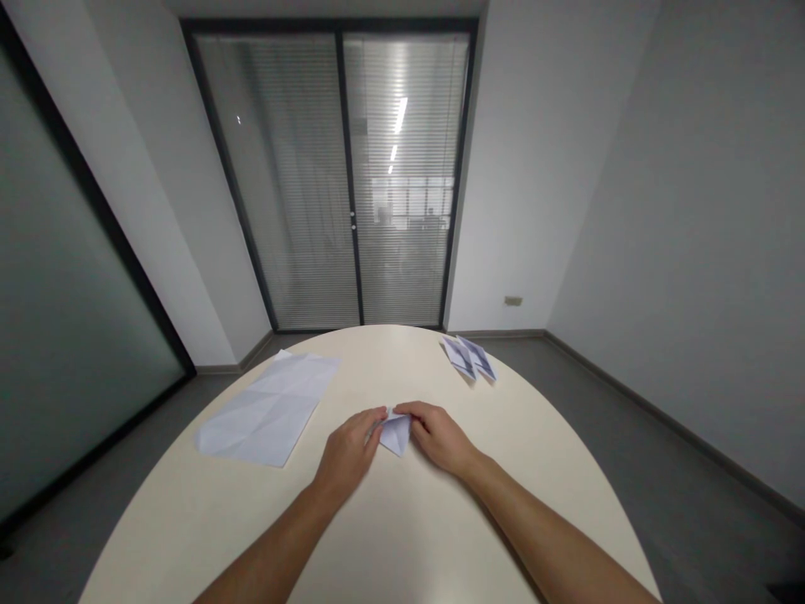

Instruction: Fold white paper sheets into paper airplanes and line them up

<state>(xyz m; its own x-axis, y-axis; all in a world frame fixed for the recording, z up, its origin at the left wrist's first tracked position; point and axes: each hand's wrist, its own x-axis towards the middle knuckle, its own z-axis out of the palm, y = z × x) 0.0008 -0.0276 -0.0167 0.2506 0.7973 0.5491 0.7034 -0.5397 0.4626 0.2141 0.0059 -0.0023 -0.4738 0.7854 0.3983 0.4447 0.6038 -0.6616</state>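
Observation:
A small folded piece of white paper [395, 434] is between my two hands near the middle of the table, with a pointed corner toward me. My left hand [350, 449] pinches its left side between thumb and fingers. On the other side, my right hand [442, 434] has its bent fingers closed on the paper's right and upper edge. Fingers hide parts of the folds.
The round cream table [390, 537] fills the lower view. Creased white paper sheets [273, 407] lie at the left. Folded paper pieces [469, 358] rest near the far right edge. Beyond stand glass panels with blinds [402, 277] and a white wall [534, 168].

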